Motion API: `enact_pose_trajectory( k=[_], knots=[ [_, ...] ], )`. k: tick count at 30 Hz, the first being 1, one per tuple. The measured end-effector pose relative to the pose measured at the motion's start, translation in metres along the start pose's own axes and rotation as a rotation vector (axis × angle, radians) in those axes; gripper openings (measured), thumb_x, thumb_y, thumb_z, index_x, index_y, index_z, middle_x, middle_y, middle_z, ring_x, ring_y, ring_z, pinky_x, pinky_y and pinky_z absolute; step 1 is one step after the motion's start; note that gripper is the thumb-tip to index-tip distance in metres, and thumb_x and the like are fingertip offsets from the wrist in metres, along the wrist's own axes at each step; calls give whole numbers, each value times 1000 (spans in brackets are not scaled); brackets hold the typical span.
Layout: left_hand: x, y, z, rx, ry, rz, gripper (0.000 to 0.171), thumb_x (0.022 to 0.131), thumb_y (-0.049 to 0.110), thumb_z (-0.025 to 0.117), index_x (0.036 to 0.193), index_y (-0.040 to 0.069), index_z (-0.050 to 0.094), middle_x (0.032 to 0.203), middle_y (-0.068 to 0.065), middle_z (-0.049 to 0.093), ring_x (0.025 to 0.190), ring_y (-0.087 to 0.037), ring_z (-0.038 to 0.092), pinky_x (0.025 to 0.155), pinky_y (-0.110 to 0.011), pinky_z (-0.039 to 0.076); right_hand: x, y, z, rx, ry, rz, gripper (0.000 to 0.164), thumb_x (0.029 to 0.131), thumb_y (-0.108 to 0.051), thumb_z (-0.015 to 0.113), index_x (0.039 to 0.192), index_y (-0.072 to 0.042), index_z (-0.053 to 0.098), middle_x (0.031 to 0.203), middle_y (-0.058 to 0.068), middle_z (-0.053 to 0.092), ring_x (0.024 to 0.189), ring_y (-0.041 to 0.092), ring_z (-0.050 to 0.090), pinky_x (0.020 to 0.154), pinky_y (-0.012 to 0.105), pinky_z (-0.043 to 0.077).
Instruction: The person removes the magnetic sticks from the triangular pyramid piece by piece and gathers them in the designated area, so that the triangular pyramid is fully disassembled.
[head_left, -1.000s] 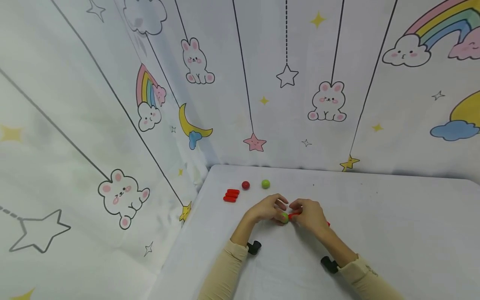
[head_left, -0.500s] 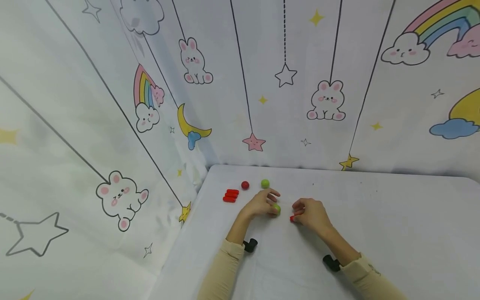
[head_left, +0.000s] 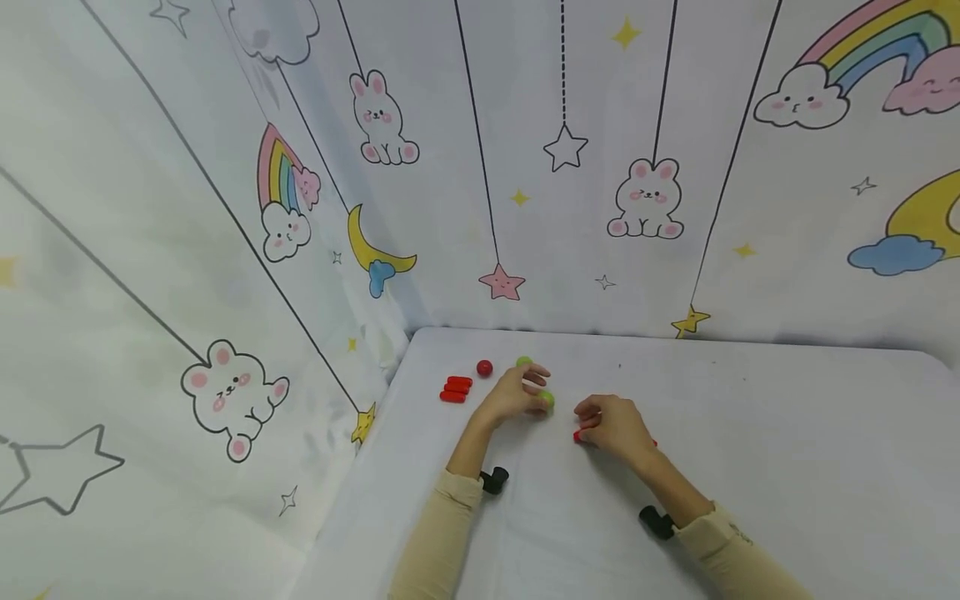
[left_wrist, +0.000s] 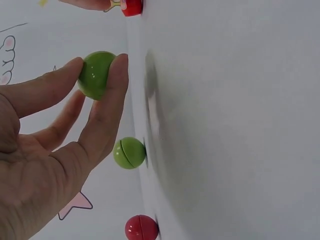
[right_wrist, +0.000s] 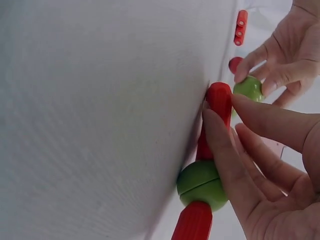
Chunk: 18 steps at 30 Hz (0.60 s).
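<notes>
My left hand [head_left: 512,395] pinches a green ball [left_wrist: 95,75] between thumb and fingertips, off the table in the left wrist view. My right hand [head_left: 618,431] pinches the end of a red ribbed rod [right_wrist: 219,102], low at the table. That rod meets a grooved green ball [right_wrist: 202,185], and a second red rod [right_wrist: 193,223] continues from the ball's other side, so they lie in a line. Most of this line is hidden under the right hand in the head view.
On the white table [head_left: 787,467], another green ball [left_wrist: 129,153] sits just beyond the left hand. A red ball [head_left: 484,367] and 3 red rods [head_left: 456,389] lie at the back left. A printed curtain [head_left: 450,183] stands behind.
My left hand has drawn the green ball away from the end of the red rod, moving left and farther back. The right hand keeps its pinch on the rod almost in place.
</notes>
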<state>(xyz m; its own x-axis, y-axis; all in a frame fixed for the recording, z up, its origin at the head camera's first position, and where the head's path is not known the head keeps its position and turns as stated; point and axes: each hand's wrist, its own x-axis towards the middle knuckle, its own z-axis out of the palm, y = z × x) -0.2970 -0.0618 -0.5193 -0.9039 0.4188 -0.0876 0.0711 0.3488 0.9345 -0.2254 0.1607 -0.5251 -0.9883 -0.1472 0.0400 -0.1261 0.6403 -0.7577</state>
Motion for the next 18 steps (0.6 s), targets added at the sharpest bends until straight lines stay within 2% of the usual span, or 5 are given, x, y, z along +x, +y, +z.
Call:
enact_pose_trajectory(
  k=[7,18],
  knots=[
    [13,-1,-2,-57,56,27,50,90,-4,76,137,-1,59,138,-27,59,113,-27,66,83,-33,62,0,-2,-1,-6,-12,-15,31,79,3,86,108,-1,76,97,8,77,81,12,72,65,28,56],
    [35,-1,4,-30,159,29,41,90,-8,74,128,-2,63,136,-25,59,107,-22,68,81,-39,63,0,-2,-1,-7,-22,-21,29,82,-2,84,110,-4,77,100,6,77,81,11,70,64,29,55]
  ],
)
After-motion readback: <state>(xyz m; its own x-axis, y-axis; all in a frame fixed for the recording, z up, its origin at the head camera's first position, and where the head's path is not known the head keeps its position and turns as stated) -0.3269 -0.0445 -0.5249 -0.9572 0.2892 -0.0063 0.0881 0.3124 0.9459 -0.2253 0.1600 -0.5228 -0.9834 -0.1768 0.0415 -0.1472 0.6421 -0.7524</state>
